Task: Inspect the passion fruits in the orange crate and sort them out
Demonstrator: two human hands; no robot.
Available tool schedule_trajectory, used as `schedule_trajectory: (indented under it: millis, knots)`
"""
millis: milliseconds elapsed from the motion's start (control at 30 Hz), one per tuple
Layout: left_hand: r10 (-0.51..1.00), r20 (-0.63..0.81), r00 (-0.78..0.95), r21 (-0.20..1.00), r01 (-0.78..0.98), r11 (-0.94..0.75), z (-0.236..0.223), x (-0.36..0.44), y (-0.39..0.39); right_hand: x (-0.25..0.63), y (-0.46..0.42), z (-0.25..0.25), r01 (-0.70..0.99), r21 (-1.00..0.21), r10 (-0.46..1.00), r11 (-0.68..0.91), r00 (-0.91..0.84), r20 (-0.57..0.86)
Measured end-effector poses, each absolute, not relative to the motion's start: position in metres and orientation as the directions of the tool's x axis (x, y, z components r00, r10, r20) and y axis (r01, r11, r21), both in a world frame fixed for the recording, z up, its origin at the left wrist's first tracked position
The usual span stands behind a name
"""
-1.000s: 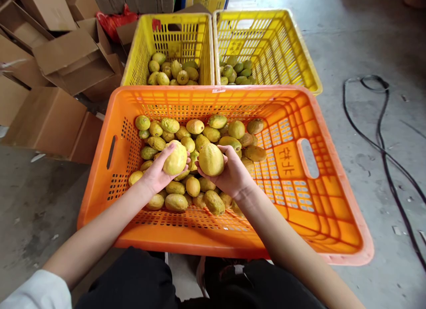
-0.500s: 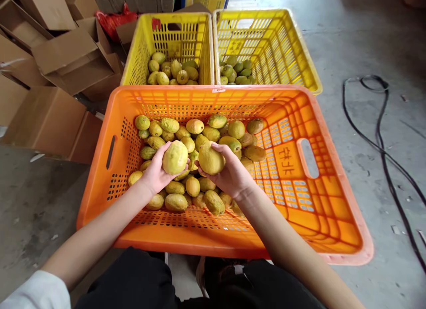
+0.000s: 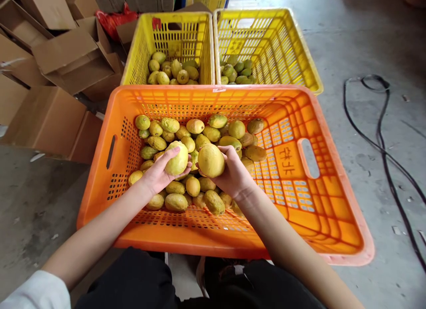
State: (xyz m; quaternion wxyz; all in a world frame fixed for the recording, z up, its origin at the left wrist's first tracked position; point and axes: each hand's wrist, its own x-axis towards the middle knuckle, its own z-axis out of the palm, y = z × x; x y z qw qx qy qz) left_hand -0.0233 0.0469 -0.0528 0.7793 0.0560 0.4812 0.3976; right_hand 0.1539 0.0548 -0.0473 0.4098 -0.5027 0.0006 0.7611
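My left hand [image 3: 160,172] is closed around a pale yellow, rounded fruit [image 3: 176,158], with the thumb lying across its upper left side. Beside it, my right hand [image 3: 233,169] grips another smooth yellow fruit [image 3: 211,161] from the right; most of these fingers are hidden beneath the fruit. A small gap separates the two held fruits. Both are above a large orange plastic crate [image 3: 213,242], over a layer of yellow-green oval fruits [image 3: 176,202], several of them wrinkled or browned. The exact kind of fruit is not clear.
Behind the orange crate stand a left yellow crate [image 3: 134,56] and a right yellow crate [image 3: 279,47], each with fruits at the near end. Open cardboard boxes [image 3: 46,118] pile up on the left. A black cable [image 3: 382,149] lies on the concrete floor at right.
Both fruits have been turned in my fingers, and my left thumb has shifted over its fruit. My hands stay at nearly the same place above the crate.
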Motion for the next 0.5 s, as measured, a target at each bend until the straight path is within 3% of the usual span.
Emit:
schedule_trajectory:
  millis: [233,500]
  knots:
    - [0.674,-0.734,0.083,0.481,-0.637,0.602,-0.055,-0.022,0.049,0.152,0.058,-0.038,-0.595,-0.369,0.539,-0.714,-0.131,-0.832]
    - [0.638,-0.742,0.205,0.375,-0.663,0.649,-0.053,-0.022,0.052,0.162,0.055,-0.062,-0.671,-0.273,0.578,-0.689,-0.281,-0.766]
